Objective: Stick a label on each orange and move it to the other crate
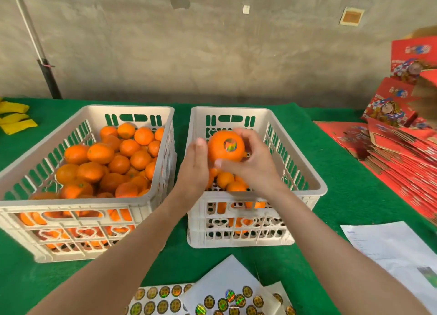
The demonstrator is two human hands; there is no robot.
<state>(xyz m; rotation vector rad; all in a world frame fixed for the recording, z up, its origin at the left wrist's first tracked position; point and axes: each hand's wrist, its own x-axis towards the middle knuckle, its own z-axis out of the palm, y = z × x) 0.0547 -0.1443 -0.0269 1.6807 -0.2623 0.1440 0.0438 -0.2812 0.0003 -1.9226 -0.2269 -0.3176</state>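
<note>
Table: one green table (350, 184).
Crates: two, side by side. Left crate (71, 202) is piled with oranges (118, 163), too many to count. Right crate (241, 242) holds a few.
Sheets: some label sheets (165, 298) at the table's near edge.
Hands: two. Left hand (195, 165) lies flat against the orange; right hand (254, 161) curls round it.
Orange: one orange (220, 152), up over the right crate.
Label: one shiny label (230, 145) on it.

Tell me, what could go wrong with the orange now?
1. The orange is held high over the right crate, gripped by the right hand, with the left hand flat beside it. If it slips, it could drop onto the oranges below and bruise.
2. The label may not be pressed down fully, so it might peel off later.
3. Loose sticker sheets lie under the arms; pulling back could nudge them.
</note>
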